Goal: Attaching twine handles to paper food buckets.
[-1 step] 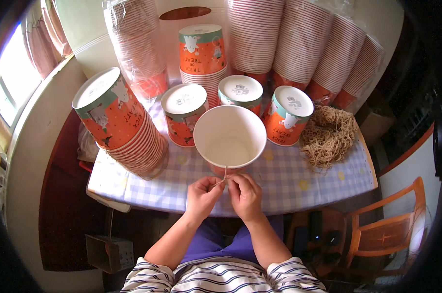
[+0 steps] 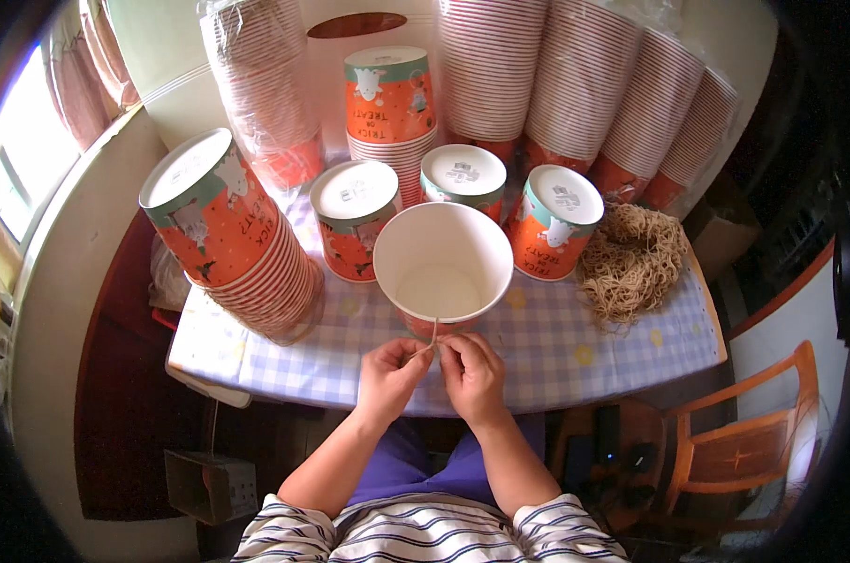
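An open paper bucket (image 2: 443,253), white inside with an orange outside, stands upright near the table's front edge, its mouth toward me. Just in front of its near rim, a thin tan string (image 2: 434,334) stretches up to the rim. My left hand (image 2: 390,375) pinches this string between thumb and fingers. Close beside it, my right hand (image 2: 472,371) is also closed on the string, fingertips almost touching those of the left. Whether the string is knotted or passes through the bucket's wall, I cannot tell; the fingers hide part of it.
Upside-down orange buckets (image 2: 355,220) stand behind the open one. A tall nested stack (image 2: 247,253) leans at the left. A tangled heap of tan string (image 2: 633,263) lies at the right. Plastic-wrapped bucket stacks (image 2: 584,84) line the back of the checked tablecloth (image 2: 538,361). A wooden chair (image 2: 749,441) stands right.
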### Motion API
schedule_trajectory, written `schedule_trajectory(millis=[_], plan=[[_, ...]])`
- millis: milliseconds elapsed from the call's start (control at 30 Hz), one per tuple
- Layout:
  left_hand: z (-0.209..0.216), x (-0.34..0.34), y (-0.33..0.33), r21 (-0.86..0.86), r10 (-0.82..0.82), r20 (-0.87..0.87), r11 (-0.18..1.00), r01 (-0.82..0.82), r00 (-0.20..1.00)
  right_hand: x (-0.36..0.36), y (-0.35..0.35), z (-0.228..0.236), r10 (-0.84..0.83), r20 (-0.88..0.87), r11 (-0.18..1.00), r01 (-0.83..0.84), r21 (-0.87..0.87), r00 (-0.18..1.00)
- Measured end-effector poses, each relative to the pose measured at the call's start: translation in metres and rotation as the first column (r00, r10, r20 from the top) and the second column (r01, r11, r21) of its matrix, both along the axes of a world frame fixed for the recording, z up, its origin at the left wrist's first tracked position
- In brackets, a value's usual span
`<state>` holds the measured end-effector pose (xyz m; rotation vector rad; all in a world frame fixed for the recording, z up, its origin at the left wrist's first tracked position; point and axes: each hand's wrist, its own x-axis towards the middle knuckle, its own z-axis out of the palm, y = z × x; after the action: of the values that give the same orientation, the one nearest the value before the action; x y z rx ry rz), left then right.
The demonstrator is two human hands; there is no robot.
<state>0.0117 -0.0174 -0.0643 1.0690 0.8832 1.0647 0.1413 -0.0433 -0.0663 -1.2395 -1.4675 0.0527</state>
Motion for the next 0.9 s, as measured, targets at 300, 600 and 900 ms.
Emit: schedule_trajectory(millis=[300, 600, 900], plan=[[0.0, -0.004, 0.002, -0.058, -0.076, 0.058, 0.995, 0.079, 0.995, 0.002, 0.0, -0.008, 0.183, -0.576, 0.915, -0.353, -0.197, 0.797], [0.0, -0.007, 0.001, -0.072, -0.046, 0.001, 0.996, 0.046, 0.999, 0.002, -0.004, 0.0, 0.233, -0.702, 0.867, -0.47, -0.163, 0.673], [0.008, -0.009, -0.001, -0.078, -0.041, -0.062, 0.996, 0.036, 0.997, 0.005, -0.003, -0.002, 0.178, -0.843, 0.766, -0.609, -0.205, 0.508]])
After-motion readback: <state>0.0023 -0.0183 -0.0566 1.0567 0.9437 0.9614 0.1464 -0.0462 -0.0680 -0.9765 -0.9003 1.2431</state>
